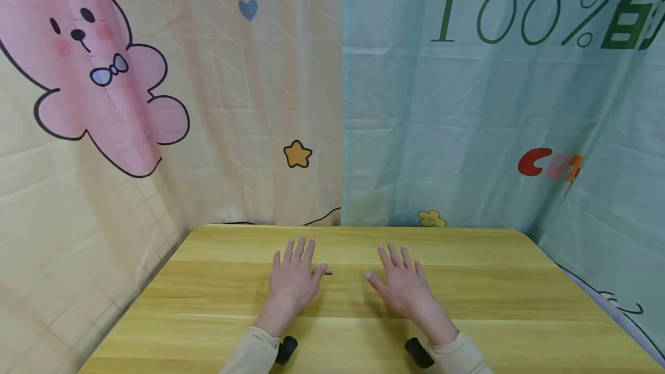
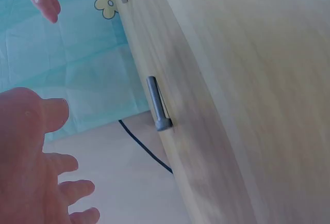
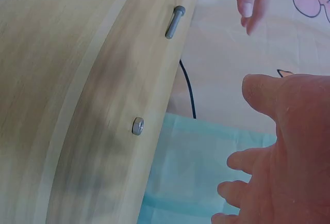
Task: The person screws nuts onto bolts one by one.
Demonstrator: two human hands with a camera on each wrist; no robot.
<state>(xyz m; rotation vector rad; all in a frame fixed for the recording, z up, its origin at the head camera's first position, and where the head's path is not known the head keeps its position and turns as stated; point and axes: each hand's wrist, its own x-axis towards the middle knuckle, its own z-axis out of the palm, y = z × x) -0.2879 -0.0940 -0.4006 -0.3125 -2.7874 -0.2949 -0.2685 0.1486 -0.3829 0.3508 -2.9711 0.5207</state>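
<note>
My left hand (image 1: 293, 284) is held over the wooden table with its fingers straight and spread, holding nothing. The right hand (image 1: 407, 290) has the same spread pose a short way to the right, its palm facing down. A grey metal bolt (image 2: 157, 100) with a cylindrical head lies on its side on the table, near the left thumb. In the head view that thumb and hand partly cover the bolt (image 1: 328, 272). A small metal nut (image 3: 137, 126) stands on its edge near the right hand, mostly hidden by the thumb in the head view.
Both hands are over the light wooden table (image 1: 343, 339). A cream curtain (image 1: 234, 103) and a blue-green curtain (image 1: 384, 103) hang behind its far edge. Black devices (image 1: 286, 350) are worn at both wrists, under cream sleeves.
</note>
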